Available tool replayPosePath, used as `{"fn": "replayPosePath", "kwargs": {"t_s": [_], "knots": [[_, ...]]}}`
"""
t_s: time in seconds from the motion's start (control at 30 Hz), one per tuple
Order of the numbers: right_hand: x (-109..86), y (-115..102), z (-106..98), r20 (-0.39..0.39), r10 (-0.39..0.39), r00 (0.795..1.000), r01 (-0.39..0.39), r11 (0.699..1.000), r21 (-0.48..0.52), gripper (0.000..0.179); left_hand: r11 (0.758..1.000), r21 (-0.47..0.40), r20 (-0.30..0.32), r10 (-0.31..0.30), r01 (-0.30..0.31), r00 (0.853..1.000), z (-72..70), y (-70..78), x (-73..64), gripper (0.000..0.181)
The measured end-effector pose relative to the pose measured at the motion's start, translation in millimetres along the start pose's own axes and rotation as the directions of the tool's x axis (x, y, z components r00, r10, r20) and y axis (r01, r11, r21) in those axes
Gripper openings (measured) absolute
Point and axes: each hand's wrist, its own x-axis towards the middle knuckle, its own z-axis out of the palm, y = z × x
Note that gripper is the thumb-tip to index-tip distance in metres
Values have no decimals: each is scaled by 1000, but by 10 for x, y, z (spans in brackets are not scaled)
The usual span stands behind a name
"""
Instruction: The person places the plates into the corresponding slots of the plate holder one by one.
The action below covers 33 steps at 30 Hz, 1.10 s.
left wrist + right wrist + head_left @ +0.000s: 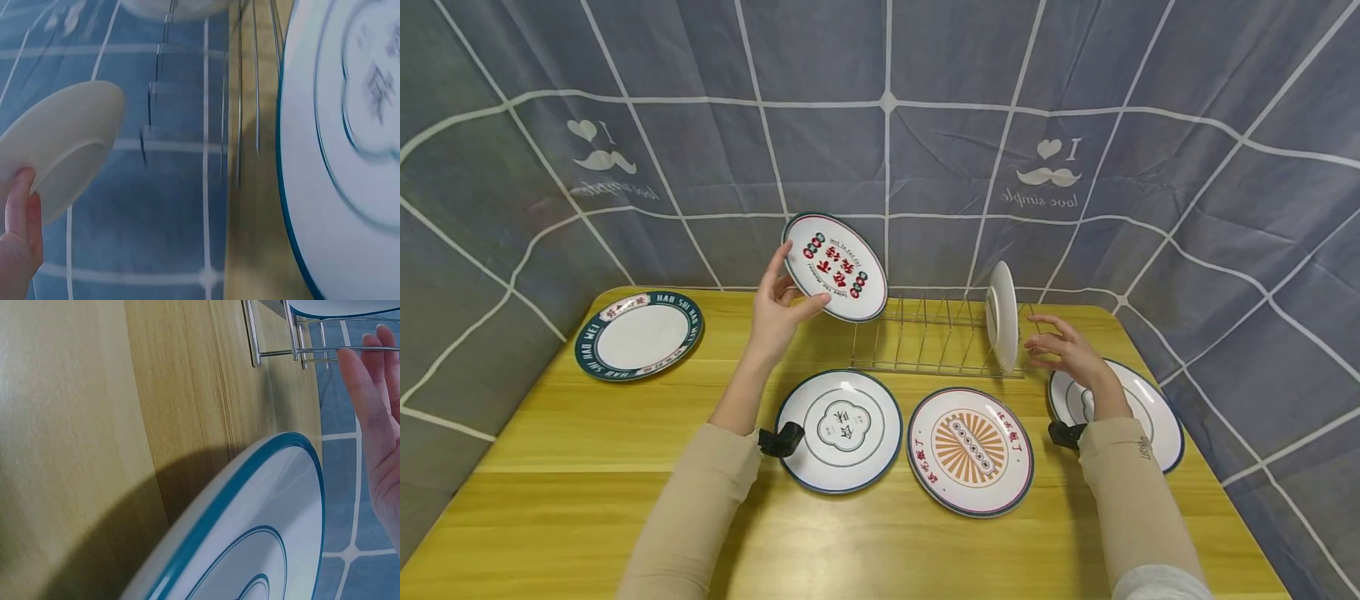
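Up above the table, my left hand [777,317] pinches the left edge of a white plate [837,267] with red characters and a dark rim. The plate is tilted, its printed face toward me; its plain underside [69,150] shows in the left wrist view. Below and to its right stands a wire dish rack [917,364]. One white plate [1002,317] stands upright near the rack's right end. Beside that end is my right hand [1071,360], fingers loosely bent and holding nothing. In the right wrist view its fingertips lie close to the rack's wires; contact I cannot tell.
A green-rimmed plate [638,333] lies at the table's left. In front of the rack lie a flower-outline plate [805,408] and an orange sunburst plate [972,498]. Another blue-rimmed plate [1157,433] lies partly under my right wrist. A grey checked curtain [827,158] closes off the back.
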Motion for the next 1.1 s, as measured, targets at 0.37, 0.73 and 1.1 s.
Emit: {"fn": "replayPosePath", "kwargs": {"t_s": [0.37,0.73,1.1], "knots": [[14,-21,2,10,-17,1000,17,1000,9,41,986,156,179,27,-55,983,803,-166,140,82],[12,-43,5,21,-9,1000,9,1000,4,40,969,246,263,-31,-36,964,1347,-209,124,83],[25,-19,-16,7,-4,1000,4,1000,19,47,903,422,262,-30,-87,965,1718,-238,63,85]]}}
